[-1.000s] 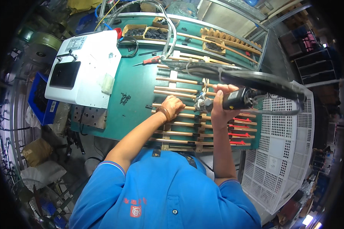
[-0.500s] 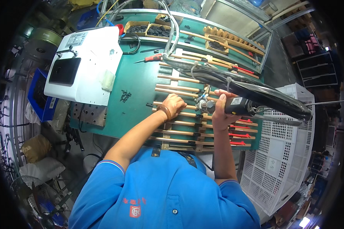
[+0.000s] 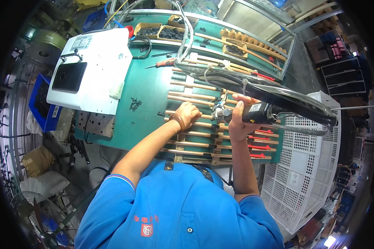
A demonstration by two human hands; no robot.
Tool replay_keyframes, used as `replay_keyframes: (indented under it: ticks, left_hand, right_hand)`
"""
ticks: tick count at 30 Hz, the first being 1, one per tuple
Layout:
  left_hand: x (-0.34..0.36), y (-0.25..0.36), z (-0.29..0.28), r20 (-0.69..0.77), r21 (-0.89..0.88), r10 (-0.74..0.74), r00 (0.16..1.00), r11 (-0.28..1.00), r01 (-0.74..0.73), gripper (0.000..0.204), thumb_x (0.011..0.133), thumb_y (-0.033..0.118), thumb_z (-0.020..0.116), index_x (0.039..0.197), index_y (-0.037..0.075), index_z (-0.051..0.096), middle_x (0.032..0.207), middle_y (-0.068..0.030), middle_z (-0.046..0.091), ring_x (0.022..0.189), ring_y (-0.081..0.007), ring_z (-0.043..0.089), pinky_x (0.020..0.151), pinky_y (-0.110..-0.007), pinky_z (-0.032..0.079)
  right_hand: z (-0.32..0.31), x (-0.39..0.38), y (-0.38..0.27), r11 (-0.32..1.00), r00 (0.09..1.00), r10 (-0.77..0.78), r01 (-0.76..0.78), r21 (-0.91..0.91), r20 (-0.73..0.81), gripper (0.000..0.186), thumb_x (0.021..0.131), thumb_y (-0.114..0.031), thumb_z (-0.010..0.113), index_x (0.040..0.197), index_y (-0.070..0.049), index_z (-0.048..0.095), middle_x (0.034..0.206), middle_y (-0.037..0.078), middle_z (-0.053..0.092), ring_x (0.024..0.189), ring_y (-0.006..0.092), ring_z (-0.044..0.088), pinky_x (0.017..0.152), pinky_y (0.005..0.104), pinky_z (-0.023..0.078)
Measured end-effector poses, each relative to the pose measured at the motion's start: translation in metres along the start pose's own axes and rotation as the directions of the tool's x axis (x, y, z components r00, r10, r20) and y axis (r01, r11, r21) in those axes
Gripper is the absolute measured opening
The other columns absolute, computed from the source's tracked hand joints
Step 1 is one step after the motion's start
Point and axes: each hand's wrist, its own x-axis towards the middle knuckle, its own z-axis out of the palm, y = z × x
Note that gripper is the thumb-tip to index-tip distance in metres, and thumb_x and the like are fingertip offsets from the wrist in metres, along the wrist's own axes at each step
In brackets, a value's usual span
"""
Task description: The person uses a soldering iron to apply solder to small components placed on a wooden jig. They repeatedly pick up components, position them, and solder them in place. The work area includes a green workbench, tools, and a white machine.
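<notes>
My left hand [image 3: 188,115] is closed over a light wooden rod [image 3: 205,116] in the middle of a row of similar rods on the green table. Its fingers are curled, and their undersides are hidden. In my right hand [image 3: 239,121] is a black power screwdriver [image 3: 257,113], lying nearly sideways with its metal nose [image 3: 221,113] over the rods, close to my left fingertips. Whether the nose touches a rod, I cannot tell. Black fittings [image 3: 214,135] sit along the rods, and red pieces [image 3: 259,147] show at the right ends of several.
A thick black hose bundle [image 3: 278,92] arches over the rods from the screwdriver. The white machine [image 3: 91,70] stands left. Near it lie loose dark screws [image 3: 134,103] and a red-handled screwdriver [image 3: 165,62]. Boxes of black parts [image 3: 171,33] sit behind; a white crate [image 3: 299,170] stands right.
</notes>
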Motion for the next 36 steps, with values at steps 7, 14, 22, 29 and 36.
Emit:
replay_keyframes:
  ticks: [7, 14, 22, 29, 36]
  left_hand:
    - [-0.001, 0.002, 0.000, -0.003, -0.008, 0.000, 1.000, 1.000, 0.000, 0.013, 0.074, 0.009, 0.067, 0.085, 0.012, 0.062, 0.083, -0.0012, 0.061, 0.083, -0.0233, 0.057, 0.084, -0.038, 0.041]
    - [-0.001, -0.002, 0.000, 0.010, 0.017, 0.019, 1.000, 1.000, -0.020, 0.014, 0.074, 0.009, 0.068, 0.086, 0.013, 0.062, 0.082, -0.0014, 0.061, 0.082, -0.0238, 0.058, 0.082, -0.039, 0.041]
    - [-0.002, -0.004, 0.003, 0.029, 0.022, -0.047, 0.998, 0.999, 0.046, 0.015, 0.072, 0.008, 0.068, 0.085, 0.014, 0.063, 0.084, -0.0018, 0.063, 0.086, -0.0236, 0.058, 0.090, -0.039, 0.039]
    - [0.021, 0.041, 0.014, 0.104, 0.007, -0.191, 0.976, 0.981, 0.191, 0.030, 0.075, 0.016, 0.069, 0.104, 0.016, 0.064, 0.105, -0.0036, 0.061, 0.102, -0.0237, 0.056, 0.097, -0.040, 0.036]
    - [0.023, 0.034, 0.039, 0.050, -0.133, -0.255, 0.966, 0.957, 0.260, 0.014, 0.076, 0.008, 0.067, 0.089, 0.011, 0.064, 0.092, -0.0075, 0.060, 0.092, -0.0285, 0.057, 0.081, -0.037, 0.048]
  right_hand:
    - [-0.008, -0.011, 0.018, 1.000, 0.999, -0.012, 0.012, -0.008, 0.039, 0.029, 0.082, 0.009, 0.050, 0.108, 0.001, 0.041, 0.089, 0.013, 0.060, 0.079, 0.0175, 0.060, 0.077, 0.0321, 0.051]
    - [0.002, 0.014, 0.001, 0.978, 0.996, 0.056, -0.068, 0.195, 0.064, 0.032, 0.083, 0.008, 0.053, 0.112, 0.002, 0.042, 0.093, 0.012, 0.061, 0.081, 0.0169, 0.062, 0.074, 0.0299, 0.052]
    - [-0.017, 0.088, -0.073, 0.985, 0.993, 0.117, -0.113, 0.130, -0.028, 0.036, 0.084, 0.005, 0.053, 0.118, 0.004, 0.041, 0.093, 0.013, 0.062, 0.072, 0.0154, 0.064, 0.057, 0.0235, 0.053]
    - [-0.026, 0.090, -0.084, 0.944, 0.963, 0.267, -0.256, 0.209, -0.025, 0.046, 0.083, 0.006, 0.053, 0.126, 0.003, 0.038, 0.095, 0.015, 0.063, 0.076, 0.0182, 0.065, 0.059, 0.0250, 0.054]
    - [-0.031, 0.064, -0.067, 0.942, 0.957, 0.288, -0.278, 0.188, -0.031, 0.040, 0.079, 0.010, 0.049, 0.118, 0.003, 0.043, 0.088, 0.012, 0.063, 0.073, 0.0170, 0.064, 0.061, 0.0251, 0.053]
